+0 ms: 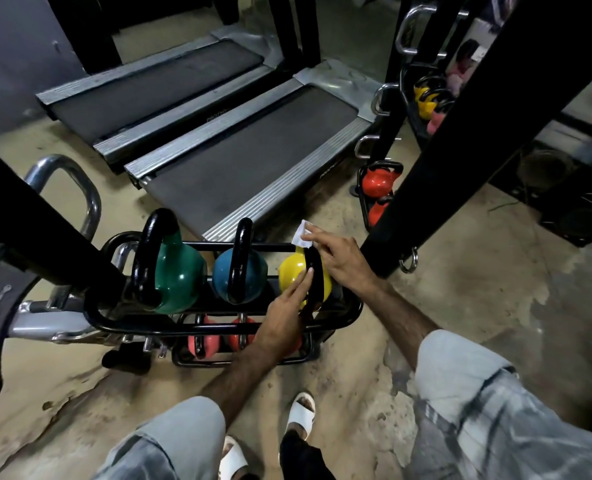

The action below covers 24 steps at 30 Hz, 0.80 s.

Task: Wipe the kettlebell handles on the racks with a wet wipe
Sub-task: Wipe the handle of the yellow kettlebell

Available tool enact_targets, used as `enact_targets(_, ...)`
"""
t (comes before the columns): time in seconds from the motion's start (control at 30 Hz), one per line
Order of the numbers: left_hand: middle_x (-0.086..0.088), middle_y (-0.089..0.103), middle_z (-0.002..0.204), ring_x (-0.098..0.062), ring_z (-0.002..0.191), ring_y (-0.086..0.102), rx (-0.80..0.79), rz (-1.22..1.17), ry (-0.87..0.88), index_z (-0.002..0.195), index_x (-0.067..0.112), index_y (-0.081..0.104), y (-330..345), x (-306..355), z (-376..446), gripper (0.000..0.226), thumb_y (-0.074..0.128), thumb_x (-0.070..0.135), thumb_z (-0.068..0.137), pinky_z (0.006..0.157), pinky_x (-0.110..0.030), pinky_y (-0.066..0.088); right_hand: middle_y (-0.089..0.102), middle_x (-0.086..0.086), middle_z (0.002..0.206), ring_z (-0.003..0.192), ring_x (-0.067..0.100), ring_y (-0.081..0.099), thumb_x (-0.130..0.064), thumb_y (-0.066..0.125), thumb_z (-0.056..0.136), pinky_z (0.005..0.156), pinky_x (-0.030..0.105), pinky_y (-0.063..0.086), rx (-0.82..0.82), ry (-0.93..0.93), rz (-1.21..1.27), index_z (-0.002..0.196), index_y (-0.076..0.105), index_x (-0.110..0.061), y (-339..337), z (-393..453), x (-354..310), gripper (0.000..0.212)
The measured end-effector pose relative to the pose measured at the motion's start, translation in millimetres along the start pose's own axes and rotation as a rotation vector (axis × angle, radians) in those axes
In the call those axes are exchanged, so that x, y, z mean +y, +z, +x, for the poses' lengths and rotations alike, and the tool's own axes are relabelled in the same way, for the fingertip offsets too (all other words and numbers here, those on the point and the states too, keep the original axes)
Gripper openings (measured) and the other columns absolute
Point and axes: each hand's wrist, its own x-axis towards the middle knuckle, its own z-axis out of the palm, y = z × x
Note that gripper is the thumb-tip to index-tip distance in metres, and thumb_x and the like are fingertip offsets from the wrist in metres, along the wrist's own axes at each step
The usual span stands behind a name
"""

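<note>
We see the right hand [343, 261] pinching a white wet wipe [302, 233] at the yellow kettlebell's [292, 275] black handle [314, 271], while the left hand's [287, 313] straight fingers touch that handle on the rack [218, 328].

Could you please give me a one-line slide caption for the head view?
Right hand wipes yellow kettlebell handle with wet wipe; left hand steadies it.

Gym floor | two treadmills [197, 133] upper centre | coloured kettlebells [239, 271] racked mid-frame | worn concrete floor [460, 306] underfoot
</note>
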Motion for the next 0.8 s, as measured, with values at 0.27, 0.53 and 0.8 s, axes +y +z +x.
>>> enact_targets(0.27, 0.018, -0.001, 0.158, -0.031, 0.103, 0.063, -0.057, 0.168, 0.083, 0.150, 0.023, 0.019, -9.6, 0.7, 3.2, 0.094, 0.061, -0.009, 0.073, 0.068, -0.041, 0.055, 0.053, -0.005, 0.142, 0.129, 0.006, 0.051, -0.004, 0.050, 0.093, 0.107, 0.021, 0.040, -0.038, -0.007, -0.093, 0.121, 0.067, -0.015, 4.3, 2.7, 4.3, 0.035)
enact_targets(0.53, -0.002, 0.014, 0.159, -0.021, 0.141, 0.030, -0.103, 0.262, 0.188, 0.147, 0.011, 0.029, -33.4, 12.0, 14.0, 0.075, 0.067, 0.010, 0.082, 0.102, -0.035, 0.045, 0.066, -0.011, 0.125, 0.113, 0.003, 0.061, -0.013, 0.052, 0.091, 0.100, 0.020, 0.045, -0.088, 0.066, -0.027, 0.106, 0.072, -0.021, -9.0, 16.0, -0.6, 0.026)
enact_targets(0.8, -0.003, 0.002, 0.160, -0.016, 0.146, 0.009, -0.255, 0.416, 0.297, 0.150, 0.013, 0.019, -50.1, 6.3, 32.1, 0.069, 0.056, 0.024, 0.093, 0.111, -0.031, 0.033, 0.073, -0.010, 0.109, 0.103, 0.003, 0.063, -0.024, 0.053, 0.090, 0.087, 0.013, 0.045, -0.183, 0.249, -0.022, 0.102, 0.075, -0.026, -2.0, 63.3, 4.6, 0.026)
